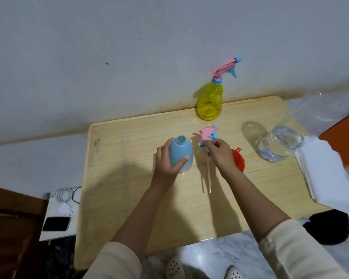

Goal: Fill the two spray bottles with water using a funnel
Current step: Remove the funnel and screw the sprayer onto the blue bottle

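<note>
My left hand (167,158) grips the uncapped blue bottle (180,154) upright on the worktop (129,178). My right hand (220,152) pinches the removed sprayer head (207,134). Risk: its trailing dip tube (209,176) may snag the funnel (238,160).

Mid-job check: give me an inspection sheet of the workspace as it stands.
Surface: wooden table, against the wall.
Job's things: blue bottle open and upright; its sprayer head removed; yellow bottle capped at the back; orange funnel on the table; water bottle.
Clutter: white paper at the right edge.
Hands: left hand grips the blue bottle; right hand holds the sprayer head.
Cables: white cable beside the table.
Surroundings: phone on the left.
</note>
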The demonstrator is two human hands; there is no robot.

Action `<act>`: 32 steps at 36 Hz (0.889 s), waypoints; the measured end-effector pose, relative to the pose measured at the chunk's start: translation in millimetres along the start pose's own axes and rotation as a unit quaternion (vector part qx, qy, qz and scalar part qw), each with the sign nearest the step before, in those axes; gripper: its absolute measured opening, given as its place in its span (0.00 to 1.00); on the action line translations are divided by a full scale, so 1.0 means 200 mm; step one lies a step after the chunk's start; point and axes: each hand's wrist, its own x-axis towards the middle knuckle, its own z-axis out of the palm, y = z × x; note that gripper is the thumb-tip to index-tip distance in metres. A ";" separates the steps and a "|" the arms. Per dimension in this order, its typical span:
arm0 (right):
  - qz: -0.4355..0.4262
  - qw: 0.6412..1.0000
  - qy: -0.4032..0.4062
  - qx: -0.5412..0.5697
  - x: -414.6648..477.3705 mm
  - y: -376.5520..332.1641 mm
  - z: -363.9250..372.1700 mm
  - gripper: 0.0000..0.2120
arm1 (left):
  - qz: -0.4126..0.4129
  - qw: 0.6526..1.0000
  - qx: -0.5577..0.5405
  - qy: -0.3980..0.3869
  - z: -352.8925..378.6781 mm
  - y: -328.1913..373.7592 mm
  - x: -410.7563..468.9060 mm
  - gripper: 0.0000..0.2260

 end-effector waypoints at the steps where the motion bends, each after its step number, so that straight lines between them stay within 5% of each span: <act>1: 0.007 0.999 -0.006 0.044 -0.01 -0.02 -0.01 0.12 | 0.002 1.000 -0.001 -0.003 0.00 0.00 0.00 0.33; 9: -0.051 0.967 -0.045 0.245 -0.11 -0.21 -0.11 0.06 | -0.020 1.000 0.012 -0.010 -0.01 0.00 0.00 0.34; 14: -0.201 0.952 -0.061 0.223 -0.19 -0.43 -0.19 0.08 | -0.031 0.999 0.020 -0.014 -0.01 0.02 -0.01 0.35; 21: -0.292 0.920 -0.081 0.250 -0.28 -0.64 -0.15 0.12 | -0.034 0.999 0.027 -0.004 0.00 0.03 -0.02 0.31; 32: -0.313 0.924 -0.092 0.201 -0.28 -0.60 -0.01 0.10 | -0.028 0.999 -0.006 0.014 0.02 0.06 -0.02 0.30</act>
